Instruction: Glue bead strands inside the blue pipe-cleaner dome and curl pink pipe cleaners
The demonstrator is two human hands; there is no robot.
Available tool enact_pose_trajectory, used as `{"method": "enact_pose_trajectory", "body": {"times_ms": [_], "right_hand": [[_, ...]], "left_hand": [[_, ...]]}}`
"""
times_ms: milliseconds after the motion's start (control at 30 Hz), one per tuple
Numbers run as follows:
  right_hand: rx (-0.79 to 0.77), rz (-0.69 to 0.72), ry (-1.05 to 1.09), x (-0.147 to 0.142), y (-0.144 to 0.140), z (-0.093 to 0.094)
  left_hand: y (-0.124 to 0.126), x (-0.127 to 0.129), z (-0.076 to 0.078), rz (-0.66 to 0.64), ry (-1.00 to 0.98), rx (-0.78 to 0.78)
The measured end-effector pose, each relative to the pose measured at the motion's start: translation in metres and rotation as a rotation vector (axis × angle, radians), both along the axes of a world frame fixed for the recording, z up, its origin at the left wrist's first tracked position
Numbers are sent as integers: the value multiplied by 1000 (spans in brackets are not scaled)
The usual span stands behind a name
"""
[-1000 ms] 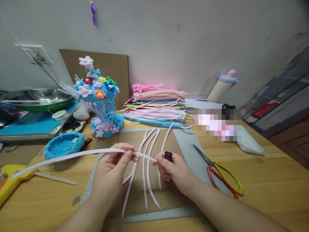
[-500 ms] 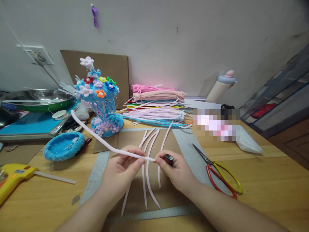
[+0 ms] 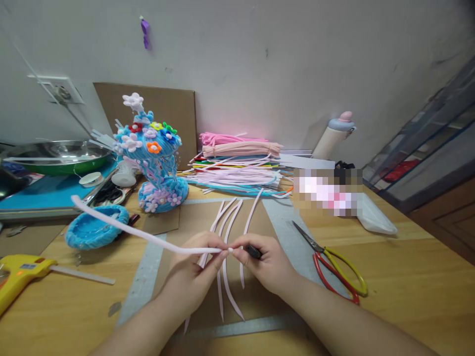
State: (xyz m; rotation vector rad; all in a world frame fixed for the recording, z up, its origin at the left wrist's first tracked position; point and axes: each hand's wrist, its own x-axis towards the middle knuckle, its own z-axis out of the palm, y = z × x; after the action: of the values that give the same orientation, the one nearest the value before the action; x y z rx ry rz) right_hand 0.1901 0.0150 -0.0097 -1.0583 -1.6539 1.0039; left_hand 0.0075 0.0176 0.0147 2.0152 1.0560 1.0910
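Between finger and thumb, my left hand (image 3: 198,269) pinches a pale pink pipe cleaner (image 3: 129,228) near its right end. The rest of it curves out to the upper left, over a blue fuzzy dish (image 3: 97,230). My right hand (image 3: 269,262) is closed on the tip of the same pipe cleaner, its fingertips meeting those of the left. A black object (image 3: 254,251), mostly hidden, is also tucked in my right hand. Beneath both hands, several more pale pipe cleaners (image 3: 232,291) lie on a brown cardboard sheet (image 3: 260,301).
Scissors (image 3: 326,252) with red and yellow handles lie at right, a yellow glue gun (image 3: 27,272) at left. Behind stand a blue flower-covered pipe-cleaner ornament (image 3: 156,143) and piled pipe-cleaner bundles (image 3: 237,175). A bottle (image 3: 332,138) leans by the wall; a grey mat (image 3: 285,237) underlies the cardboard.
My hands have drawn together until their fingertips meet at the pipe cleaner's right end. Its free end has swung left and down. The view has shifted slightly.
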Motion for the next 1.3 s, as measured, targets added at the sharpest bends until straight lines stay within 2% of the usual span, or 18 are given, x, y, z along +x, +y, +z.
{"method": "enact_pose_trajectory", "body": {"times_ms": [267, 400, 633, 800, 1100, 1200, 1300], "right_hand": [[93, -3, -45, 2, -4, -1], [102, -46, -75, 2, -5, -2], [87, -35, -55, 1, -9, -2], [105, -36, -55, -1, -11, -2], [110, -77, -80, 2, -10, -7], [117, -99, -94, 2, -9, -6], [155, -110, -98, 2, -10, -5]], "left_hand": [[-3, 4, 2, -57, 24, 14], [-4, 5, 2, -29, 44, 25], [-5, 5, -2, -67, 33, 68], [-9, 7, -2, 25, 10, -62], [-10, 10, -1, -43, -201, -357], [-11, 8, -4, -50, -231, -365], [-11, 7, -3, -37, -143, -246]]}}
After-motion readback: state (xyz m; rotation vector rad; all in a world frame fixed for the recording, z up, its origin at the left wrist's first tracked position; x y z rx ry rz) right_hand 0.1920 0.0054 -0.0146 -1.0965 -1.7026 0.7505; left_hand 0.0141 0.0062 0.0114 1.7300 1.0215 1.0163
